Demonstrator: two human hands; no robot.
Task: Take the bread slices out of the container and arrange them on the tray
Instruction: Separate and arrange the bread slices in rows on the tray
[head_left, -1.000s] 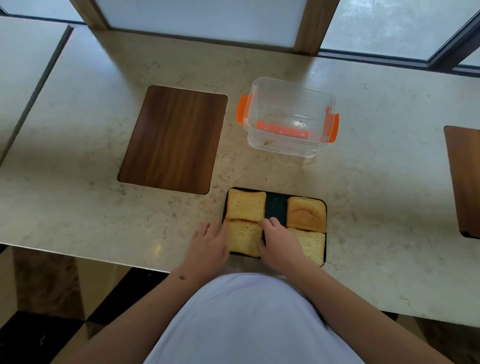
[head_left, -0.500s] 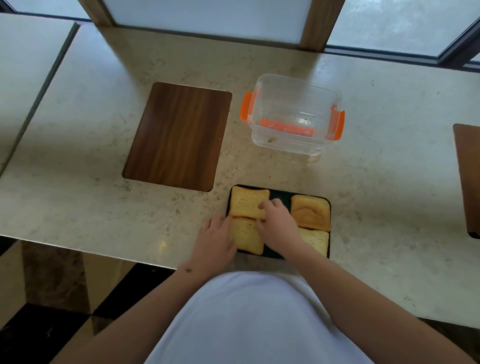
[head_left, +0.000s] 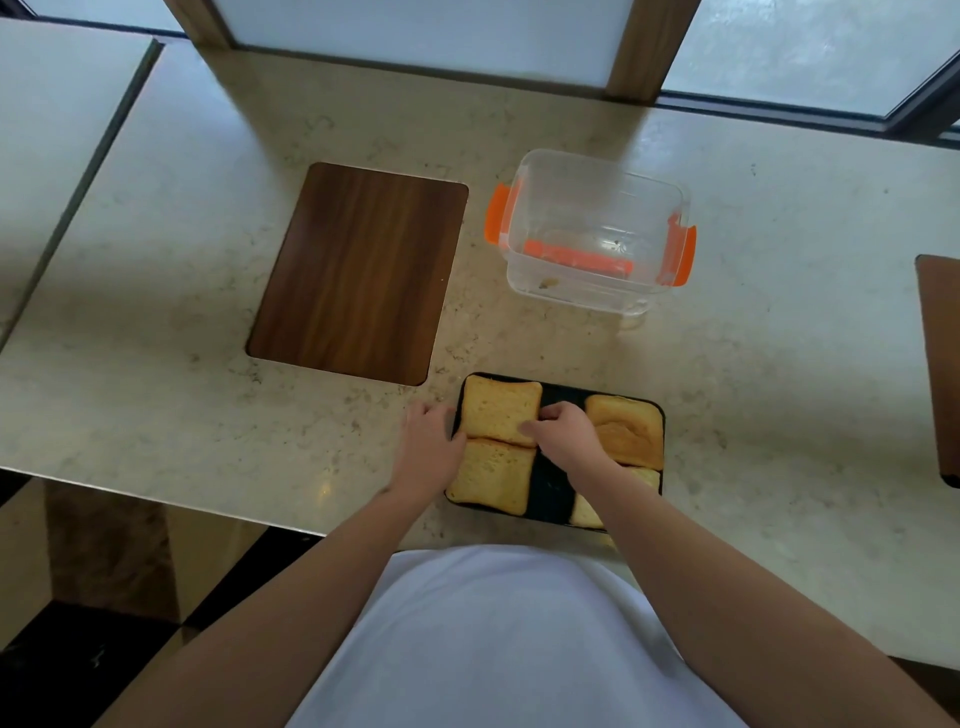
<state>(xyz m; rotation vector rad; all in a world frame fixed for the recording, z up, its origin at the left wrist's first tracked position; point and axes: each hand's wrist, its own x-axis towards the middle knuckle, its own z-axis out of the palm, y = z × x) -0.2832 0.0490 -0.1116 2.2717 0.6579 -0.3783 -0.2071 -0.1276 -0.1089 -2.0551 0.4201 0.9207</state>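
Observation:
A black tray (head_left: 550, 499) near the counter's front edge holds several bread slices. The far-left slice (head_left: 498, 408) has my right hand (head_left: 563, 434) pinching its right edge. Below it lies the near-left slice (head_left: 491, 475). A browner slice (head_left: 626, 428) sits at the far right, and the near-right slice (head_left: 587, 512) is mostly hidden under my right forearm. My left hand (head_left: 428, 449) rests against the tray's left edge, fingers apart. The clear container (head_left: 592, 234) with orange clips stands behind the tray, with only crumbs inside.
A dark wooden board (head_left: 358, 273) lies on the marble counter (head_left: 156, 338) left of the container. Another wooden board (head_left: 943, 364) shows at the right edge. The counter's front edge runs just below the tray, with a window behind.
My right hand moved from the near-left slice up to the far-left slice's right edge. My left hand slid up along the tray's left side.

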